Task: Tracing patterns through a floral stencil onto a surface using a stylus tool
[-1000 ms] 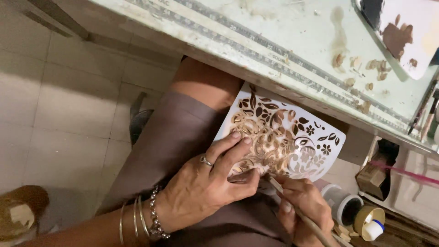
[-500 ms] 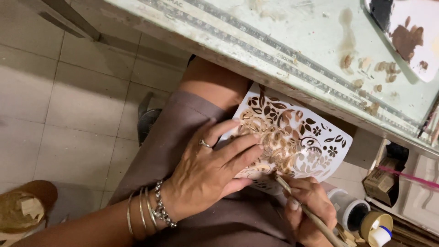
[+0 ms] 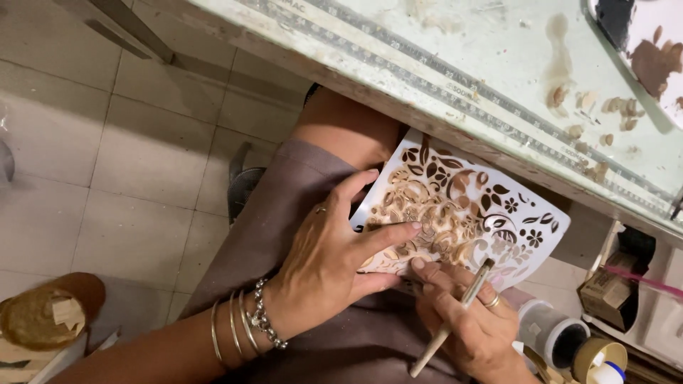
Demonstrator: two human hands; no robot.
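1. At centre frame, we press our left hand (image 3: 327, 263), fingers spread, flat on the white floral stencil (image 3: 466, 210) lying on our lap.
2. At lower right, our right hand (image 3: 473, 320) pinches a thin tool (image 3: 452, 320) beside the stencil's lower edge.

Left hand (image 3: 324, 267) presses white floral stencil (image 3: 462, 210) on lap; right hand (image 3: 469, 323) grips brush (image 3: 450, 321), table edge (image 3: 398, 92) above.
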